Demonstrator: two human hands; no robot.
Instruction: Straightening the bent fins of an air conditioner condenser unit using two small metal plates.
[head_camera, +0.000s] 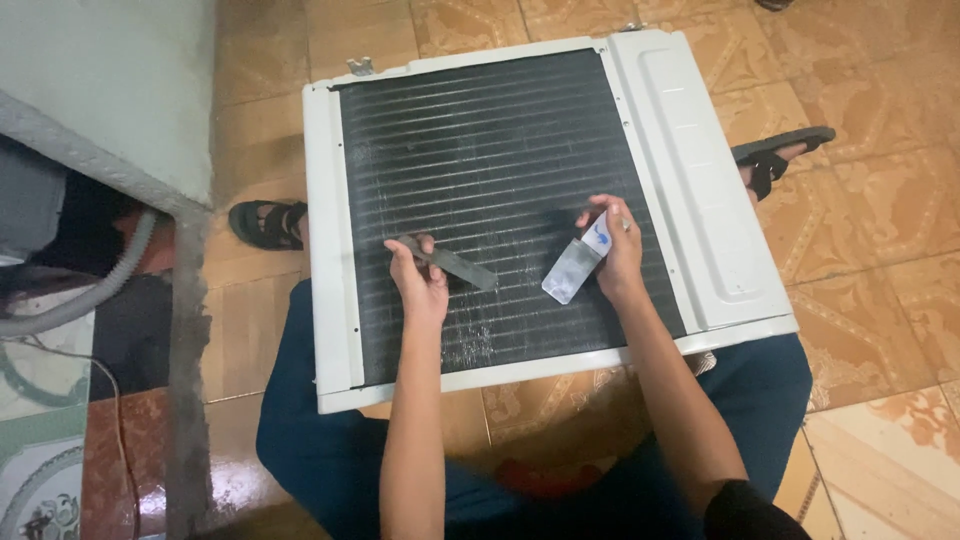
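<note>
Fin comb (450, 262), a flat grey strip, lies on the dark coil face of the white air-conditioner unit (700, 200), its long axis running from upper left to lower right. Left hand (420, 285) pinches its upper-left end with closed fingers. Right hand (618, 250) is closed around a small translucent bottle (575, 268), which points down-left.

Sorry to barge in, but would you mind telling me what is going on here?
A seated person has a white air-conditioner unit propped against their knees, dark finned coil facing up. The left hand holds a flat grey metal tool against the fins. The right hand holds a small translucent bottle just above them.
</note>
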